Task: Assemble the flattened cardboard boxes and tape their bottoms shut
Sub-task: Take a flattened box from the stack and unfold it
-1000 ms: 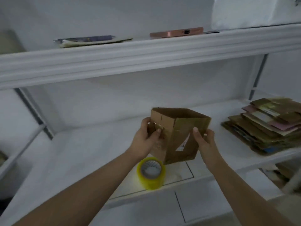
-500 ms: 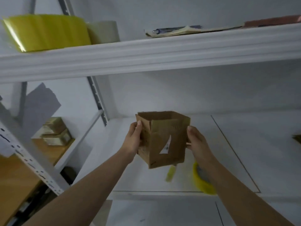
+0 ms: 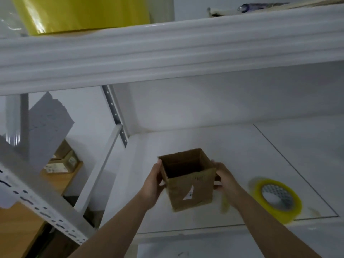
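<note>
A small brown cardboard box [image 3: 189, 190], squared up with its open mouth facing up, hangs just above the white shelf [image 3: 242, 155]. My left hand [image 3: 153, 181] grips its left wall and my right hand [image 3: 222, 177] grips its right wall. A white label scrap shows on the near face. A roll of yellow tape [image 3: 275, 198] lies flat on the shelf to the right of my right arm. A yellowish strip, blurred, hangs below my right wrist.
An upper white shelf [image 3: 167, 49] overhangs the work area, with a yellow sheet roll [image 3: 80, 13] and papers on it. A perforated metal upright [image 3: 115, 114] stands at the back left. Small boxes [image 3: 61, 161] sit on a wooden surface at far left.
My view has swung left, so the stack of flat cartons left the frame. The box moved left and down with both hands and now shows its open mouth; the tape roll lies to its right.
</note>
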A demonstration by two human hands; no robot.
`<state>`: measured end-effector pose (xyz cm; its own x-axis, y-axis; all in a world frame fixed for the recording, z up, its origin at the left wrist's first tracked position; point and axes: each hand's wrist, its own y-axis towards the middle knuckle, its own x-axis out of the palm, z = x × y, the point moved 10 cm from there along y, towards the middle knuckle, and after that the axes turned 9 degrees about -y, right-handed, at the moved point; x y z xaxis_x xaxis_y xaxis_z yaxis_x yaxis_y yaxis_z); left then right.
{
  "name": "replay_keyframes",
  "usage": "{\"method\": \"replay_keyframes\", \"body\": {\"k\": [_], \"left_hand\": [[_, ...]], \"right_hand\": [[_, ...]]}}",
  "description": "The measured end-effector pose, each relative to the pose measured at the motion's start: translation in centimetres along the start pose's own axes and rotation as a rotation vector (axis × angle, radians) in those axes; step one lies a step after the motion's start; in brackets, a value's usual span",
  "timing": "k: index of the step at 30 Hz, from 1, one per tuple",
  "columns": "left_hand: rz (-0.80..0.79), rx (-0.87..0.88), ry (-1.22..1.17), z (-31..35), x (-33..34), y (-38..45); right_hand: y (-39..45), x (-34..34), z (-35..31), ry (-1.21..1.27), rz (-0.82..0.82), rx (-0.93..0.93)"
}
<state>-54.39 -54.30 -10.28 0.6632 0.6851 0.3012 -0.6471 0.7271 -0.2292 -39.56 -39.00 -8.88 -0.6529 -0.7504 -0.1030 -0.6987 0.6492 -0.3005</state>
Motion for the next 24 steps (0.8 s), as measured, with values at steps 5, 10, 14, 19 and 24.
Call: {"method": "replay_keyframes", "body": {"k": [5,10,14,19,24], "left_hand": [[-0.104,-0.006,0.049,0.4,1.7,0.7],[-0.157,-0.054,0.1,0.2,2.5,1.2],[-0.194,-0.035,0.09,0.5,3.4,1.4],[-0.176,0.046,0.067,1.6,3.7,0.6],[-0.131,0.19,0.213,4.6,2.6,-2.0]], "right_hand": [[0.4,1.2,-0.7,-0.173,-0.139,-0.081],[0.6,0.4,-0.1,-0.204,-0.177,-0.046],[0.8,0.4,-1.1,-0.078,-0.164,-0.146],[0.2,0.0,-1.5,-0.065,-0.123,-0.209],[0.4,-0.1,-1.6,-0.131,-0.088,-0.191]]}}
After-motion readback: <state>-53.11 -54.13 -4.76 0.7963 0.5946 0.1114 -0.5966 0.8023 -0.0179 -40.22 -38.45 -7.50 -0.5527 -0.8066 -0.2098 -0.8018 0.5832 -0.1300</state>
